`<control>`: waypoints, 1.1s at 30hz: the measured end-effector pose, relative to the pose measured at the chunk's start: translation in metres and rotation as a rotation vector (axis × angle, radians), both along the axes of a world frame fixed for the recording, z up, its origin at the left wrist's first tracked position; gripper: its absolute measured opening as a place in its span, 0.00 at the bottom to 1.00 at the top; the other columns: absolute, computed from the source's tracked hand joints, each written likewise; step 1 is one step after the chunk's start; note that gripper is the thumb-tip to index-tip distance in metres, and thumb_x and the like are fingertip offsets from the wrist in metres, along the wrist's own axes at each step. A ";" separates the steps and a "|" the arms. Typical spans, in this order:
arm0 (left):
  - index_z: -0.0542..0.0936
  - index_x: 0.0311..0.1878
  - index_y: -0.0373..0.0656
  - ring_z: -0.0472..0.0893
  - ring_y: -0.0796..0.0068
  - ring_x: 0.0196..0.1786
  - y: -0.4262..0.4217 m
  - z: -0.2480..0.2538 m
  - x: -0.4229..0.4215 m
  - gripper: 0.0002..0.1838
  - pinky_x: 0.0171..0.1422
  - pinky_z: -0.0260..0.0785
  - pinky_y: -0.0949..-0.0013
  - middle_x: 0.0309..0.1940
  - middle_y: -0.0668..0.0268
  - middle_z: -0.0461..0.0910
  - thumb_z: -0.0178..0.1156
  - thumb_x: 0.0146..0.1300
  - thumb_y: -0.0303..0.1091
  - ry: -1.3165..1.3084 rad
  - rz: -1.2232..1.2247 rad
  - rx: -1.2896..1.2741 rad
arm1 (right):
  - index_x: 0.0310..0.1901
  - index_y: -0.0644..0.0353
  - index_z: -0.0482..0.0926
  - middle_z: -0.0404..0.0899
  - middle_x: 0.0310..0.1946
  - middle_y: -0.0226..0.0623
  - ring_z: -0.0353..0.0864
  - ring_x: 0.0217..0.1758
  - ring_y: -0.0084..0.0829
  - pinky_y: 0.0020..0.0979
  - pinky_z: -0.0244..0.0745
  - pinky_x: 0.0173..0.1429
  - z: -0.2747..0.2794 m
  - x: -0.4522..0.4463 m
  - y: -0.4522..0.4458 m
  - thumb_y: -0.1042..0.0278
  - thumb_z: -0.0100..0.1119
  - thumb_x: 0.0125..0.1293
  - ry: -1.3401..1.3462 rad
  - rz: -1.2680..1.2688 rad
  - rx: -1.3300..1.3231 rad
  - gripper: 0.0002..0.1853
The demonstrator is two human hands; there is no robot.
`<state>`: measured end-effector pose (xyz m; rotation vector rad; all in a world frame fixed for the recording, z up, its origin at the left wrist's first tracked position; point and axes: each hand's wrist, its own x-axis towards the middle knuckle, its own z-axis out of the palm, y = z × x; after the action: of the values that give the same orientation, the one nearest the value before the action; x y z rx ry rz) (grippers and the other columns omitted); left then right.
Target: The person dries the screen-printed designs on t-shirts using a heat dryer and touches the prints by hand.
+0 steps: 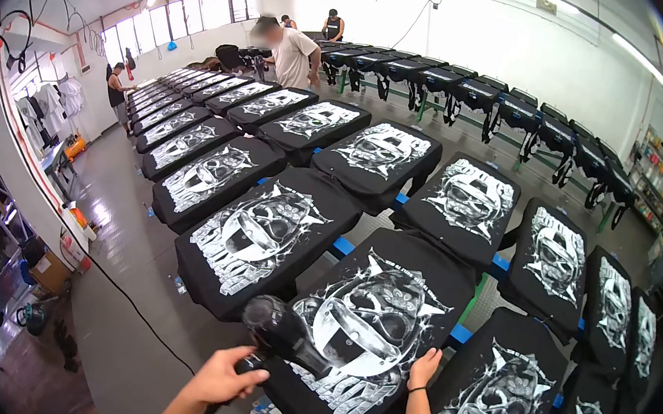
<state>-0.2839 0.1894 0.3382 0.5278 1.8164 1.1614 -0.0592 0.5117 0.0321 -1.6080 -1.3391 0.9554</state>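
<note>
The two hands are apart. The left hand (pixel 226 379) is closed around the handle of a black hair dryer (pixel 277 329), whose body is at one o'clock from this hand and whose nozzle points to about four o'clock, over the print of the near black shirt (pixel 439 276). This shirt is spread flat on a board, at two o'clock from the left hand and at ten o'clock from the right hand (pixel 425 368). The right hand touches the right edge of the shirt; I cannot tell whether it grips the cloth. A dark wristband (pixel 416 389) is on the right wrist.

The hair dryer stands before the lower left part of the print and hides it. At twelve o'clock from the left hand lies another shirt (pixel 264 228) of the same kind, and a further shirt (pixel 502 387) is between three and four o'clock from the right hand. Between the boards, a blue rail (pixel 461 334) is visible at one o'clock from the right hand. A black cord (pixel 137 312) runs over the floor at ten o'clock from the left hand. Far at twelve o'clock, a person in a pale T-shirt (pixel 292 57) stands beside the rows.

The white print has big lettering at its lower end and a small line of text at its upper end; I cannot read either.
</note>
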 end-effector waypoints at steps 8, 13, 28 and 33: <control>0.68 0.63 0.32 0.71 0.86 0.19 0.059 -0.012 0.024 0.33 0.23 0.65 0.78 0.19 0.71 0.75 0.67 0.58 0.41 0.115 -0.295 0.054 | 0.55 0.71 0.69 0.74 0.51 0.60 0.71 0.56 0.57 0.43 0.65 0.59 -0.007 -0.003 0.001 0.55 0.38 0.74 -0.013 -0.037 0.084 0.24; 0.74 0.50 0.33 0.71 0.84 0.19 0.121 -0.017 0.018 0.16 0.22 0.64 0.78 0.18 0.71 0.73 0.62 0.62 0.31 -0.097 -0.235 0.128 | 0.56 0.68 0.69 0.75 0.48 0.63 0.72 0.53 0.61 0.50 0.67 0.55 0.013 -0.007 -0.004 0.53 0.39 0.72 -0.117 -0.065 0.064 0.24; 0.75 0.45 0.34 0.70 0.85 0.17 0.303 -0.049 0.002 0.13 0.19 0.62 0.78 0.17 0.72 0.72 0.63 0.61 0.31 -0.082 -0.281 0.397 | 0.69 0.58 0.58 0.66 0.63 0.53 0.68 0.62 0.54 0.41 0.64 0.62 0.040 -0.009 -0.007 0.63 0.39 0.72 -0.095 -0.008 0.117 0.25; 0.76 0.53 0.33 0.75 0.80 0.18 0.296 -0.038 -0.040 0.24 0.27 0.69 0.73 0.18 0.64 0.78 0.67 0.55 0.36 0.473 -0.136 0.356 | 0.69 0.55 0.57 0.69 0.59 0.57 0.71 0.58 0.57 0.44 0.66 0.58 0.032 -0.009 -0.004 0.60 0.37 0.73 -0.076 -0.006 0.093 0.24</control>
<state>-0.3242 0.4853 0.3002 1.1980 1.9261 1.3529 -0.0678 0.5073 0.0645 -1.5902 -1.4095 0.8229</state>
